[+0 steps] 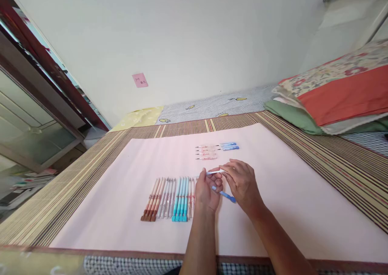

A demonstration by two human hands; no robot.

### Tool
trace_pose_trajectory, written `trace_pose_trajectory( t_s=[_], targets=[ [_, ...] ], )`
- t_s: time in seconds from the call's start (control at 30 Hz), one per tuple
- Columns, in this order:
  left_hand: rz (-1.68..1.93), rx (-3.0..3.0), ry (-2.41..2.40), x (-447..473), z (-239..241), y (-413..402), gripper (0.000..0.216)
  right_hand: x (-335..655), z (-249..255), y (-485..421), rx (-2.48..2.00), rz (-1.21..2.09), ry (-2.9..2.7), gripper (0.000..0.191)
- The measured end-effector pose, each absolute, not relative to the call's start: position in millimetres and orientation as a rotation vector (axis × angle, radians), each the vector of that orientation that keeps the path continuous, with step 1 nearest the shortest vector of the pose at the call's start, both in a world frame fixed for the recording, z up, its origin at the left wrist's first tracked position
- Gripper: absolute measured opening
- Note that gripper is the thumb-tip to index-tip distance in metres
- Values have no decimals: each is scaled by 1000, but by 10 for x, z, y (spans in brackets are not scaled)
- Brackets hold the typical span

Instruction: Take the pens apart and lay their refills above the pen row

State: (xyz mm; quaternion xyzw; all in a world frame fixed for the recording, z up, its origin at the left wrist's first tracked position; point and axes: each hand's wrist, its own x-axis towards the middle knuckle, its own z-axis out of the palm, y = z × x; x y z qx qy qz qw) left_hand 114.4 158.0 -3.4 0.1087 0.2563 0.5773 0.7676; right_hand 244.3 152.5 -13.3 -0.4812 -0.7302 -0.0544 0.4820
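My left hand is turned palm up, thumb and fingers closed on a slender white and pale-blue pen piece. My right hand pinches the right end of that piece. A blue pen barrel slants below, its upper end by my left fingers; whether they touch it I cannot tell. Left of my hands lie rows of pens: brown-ended pens, pale patterned pens, turquoise pens and red-patterned pens, partly hidden by my left hand. Beyond are clear patterned pen parts and blue-ended pieces.
A pale pink sheet lies under the pens on a striped mat. Folded red and floral bedding is piled at the right. Checked cloth runs along the white wall, which bears a pink note.
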Motion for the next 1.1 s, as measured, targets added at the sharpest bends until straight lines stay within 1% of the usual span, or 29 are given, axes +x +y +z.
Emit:
trace_pose_trajectory(
  t_s=[0.1,0.2,0.4,0.53,0.6,0.67,0.8,0.87,0.93,1.1],
  targets=[
    [1247,223,556,1140,-16,1574,44,2514,-130,1531,-1190,-110,-1771,23],
    [1246,192,527,1131,-7,1580,46,2614,-131,1548,-1175,2,-1724,21],
    [1220,182,521,1129,-10,1586,50,2641,-90,1529,-1298,403,-1471,23],
    [1169,268,503,1170,-48,1586,48,2494,24,1453,-1311,560,-1491,22],
    [1138,313,492,1199,-74,1587,47,2418,65,1420,-1280,719,-1511,24],
    [1104,341,492,1227,-93,1585,51,2368,77,1400,-1263,850,-1510,26],
    [1041,380,569,1269,-104,1568,63,2359,51,1403,-1323,877,-1483,23],
    [1013,376,620,1288,-103,1557,65,2381,47,1412,-1366,872,-1488,20],
    [1000,358,652,1307,-104,1548,63,2404,60,1416,-1413,863,-1504,17],
    [993,369,666,1345,-132,1537,53,2445,105,1414,-1462,872,-1567,18]
  ],
)
